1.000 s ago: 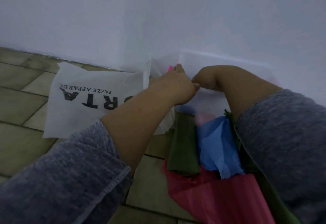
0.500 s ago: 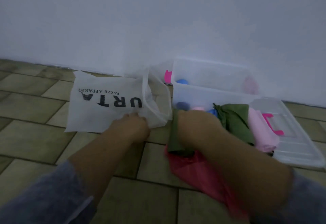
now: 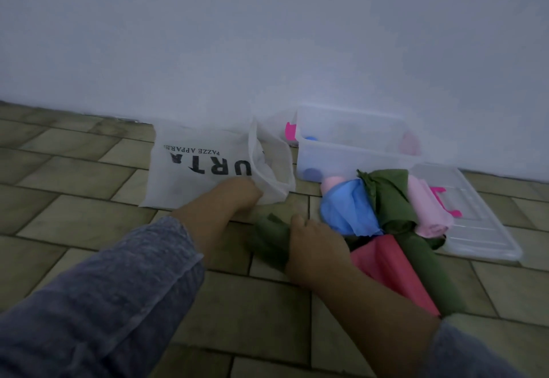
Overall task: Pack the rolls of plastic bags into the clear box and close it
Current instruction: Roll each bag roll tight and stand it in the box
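Several rolls of plastic bags lie in a heap on the tiled floor, right of centre in the frame and just in front of the clear box. The blue roll lies at the left of the heap, the crumpled green roll beside it, and the pink roll furthest right, partly on the lid. The red roll runs below them towards the lower right.

The right hand is clenched around one more green roll, which sticks out to the left of its fingers, low over the floor at the centre of the frame.

The clear box stands open against the wall, with blue shapes showing dimly through its side and something pink at its far right end. A bright pink clip sits at its left end. The lid lies flat on the floor to the box's right, with another pink clip on it.

The left hand grasps the near edge of a white bag, close to its open mouth. This bag lies flat to the left of the box. Its black print reads upside down from here: large letters "URTA", cut off by the bag's fold, and a smaller line "PAZZE APPARE", the last letter being blurred.

Both forearms come out of grey sleeves at the bottom of the frame.
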